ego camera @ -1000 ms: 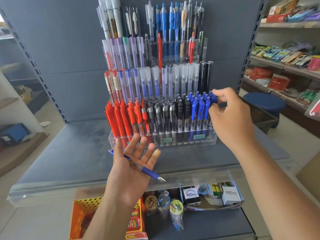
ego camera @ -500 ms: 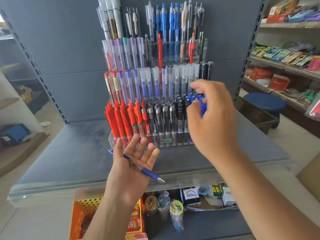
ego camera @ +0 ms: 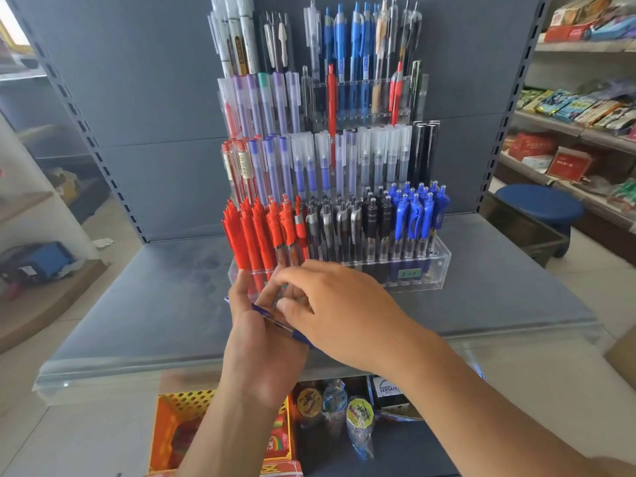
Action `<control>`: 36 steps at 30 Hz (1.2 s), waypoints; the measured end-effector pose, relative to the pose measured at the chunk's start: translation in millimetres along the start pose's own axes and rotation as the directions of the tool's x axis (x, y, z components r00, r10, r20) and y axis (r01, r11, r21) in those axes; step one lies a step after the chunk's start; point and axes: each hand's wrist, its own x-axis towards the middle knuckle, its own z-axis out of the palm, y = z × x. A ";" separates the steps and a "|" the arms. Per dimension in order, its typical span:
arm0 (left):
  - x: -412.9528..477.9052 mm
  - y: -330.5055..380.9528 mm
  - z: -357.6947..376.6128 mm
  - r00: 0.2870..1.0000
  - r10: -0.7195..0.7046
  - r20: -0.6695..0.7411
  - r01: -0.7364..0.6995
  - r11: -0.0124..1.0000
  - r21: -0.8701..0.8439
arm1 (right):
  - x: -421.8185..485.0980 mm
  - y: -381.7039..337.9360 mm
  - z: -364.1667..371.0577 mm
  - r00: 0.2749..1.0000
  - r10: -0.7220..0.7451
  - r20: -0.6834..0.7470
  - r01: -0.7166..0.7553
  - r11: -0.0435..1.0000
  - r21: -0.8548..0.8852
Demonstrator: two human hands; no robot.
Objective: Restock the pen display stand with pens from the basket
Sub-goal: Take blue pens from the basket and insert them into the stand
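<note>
Hands meet just in front of the clear acrylic display stand [ego camera: 437,266]: left hand [ego camera: 254,342] lies spread, palm up, w/ a slim blue pen [ego camera: 263,313] resting across it, long axis slanting from the stand's left front corner down-right. Right hand [ego camera: 340,315] arches over the barrel, fingers curled; can't tell if they've pinched it yet. Blue-pen slots [ego camera: 418,218] sit at the stand's right end. Orange perforated basket [ego camera: 179,401] waits below the stand's shelf [ego camera: 499,297], prob. plastic.

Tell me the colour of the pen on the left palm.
The pen is blue, best in head view.
</note>
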 end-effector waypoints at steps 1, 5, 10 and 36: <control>-0.4 0.4 0.9 1.000 -0.002 -0.011 0.002 1.000 -0.009 | 0.7 -0.6 0.4 1.000 -0.001 0.010 0.001 1.000 -0.013; -3.5 2.3 5.9 0.997 -0.006 -0.072 0.004 0.999 -0.037 | 2.3 -2.9 6.3 0.995 0.001 0.097 0.001 1.000 -0.015; -4.7 3.4 7.3 0.995 0.000 -0.102 0.000 1.000 -0.002 | 2.4 -3.9 13.0 0.979 0.011 0.202 -0.012 1.000 0.001; 2.8 -1.0 3.9 0.998 0.048 -0.050 -0.048 0.999 -0.005 | -4.3 15.9 -38.9 0.991 0.078 0.106 -0.088 0.991 0.100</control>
